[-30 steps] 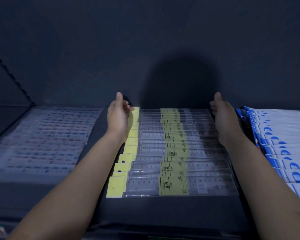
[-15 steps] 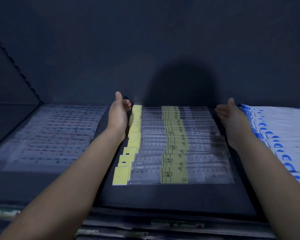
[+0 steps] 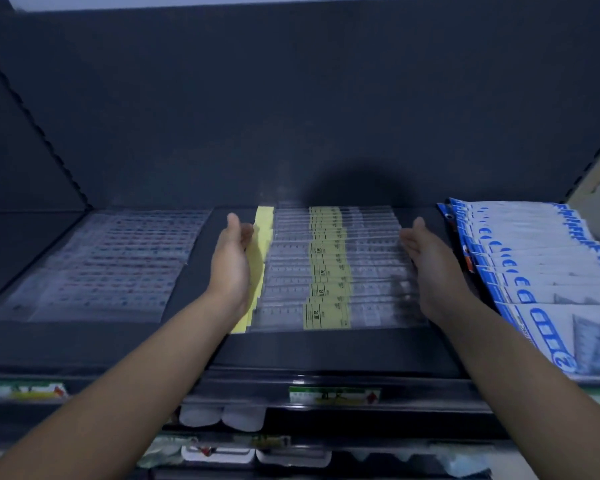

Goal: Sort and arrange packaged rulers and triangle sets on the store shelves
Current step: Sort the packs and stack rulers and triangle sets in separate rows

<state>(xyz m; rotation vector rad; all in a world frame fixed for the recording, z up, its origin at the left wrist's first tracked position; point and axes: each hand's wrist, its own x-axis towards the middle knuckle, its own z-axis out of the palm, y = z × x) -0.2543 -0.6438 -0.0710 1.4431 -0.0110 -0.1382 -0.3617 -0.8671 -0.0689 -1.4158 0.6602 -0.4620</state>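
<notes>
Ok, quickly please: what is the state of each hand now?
Left hand: open, against the yellow-tabbed side of the ruler packs.
Right hand: open, at their other side, holding nothing.

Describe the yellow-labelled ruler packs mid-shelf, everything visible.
The ruler packs are clear plastic sleeves, each with a yellow header tab at its left end and a yellow printed label mid-length. They lie flat on the dark shelf, overlapped in one front-to-back row. The left hand flanks the tabs, the right hand the right ends, fingers straight.
</notes>
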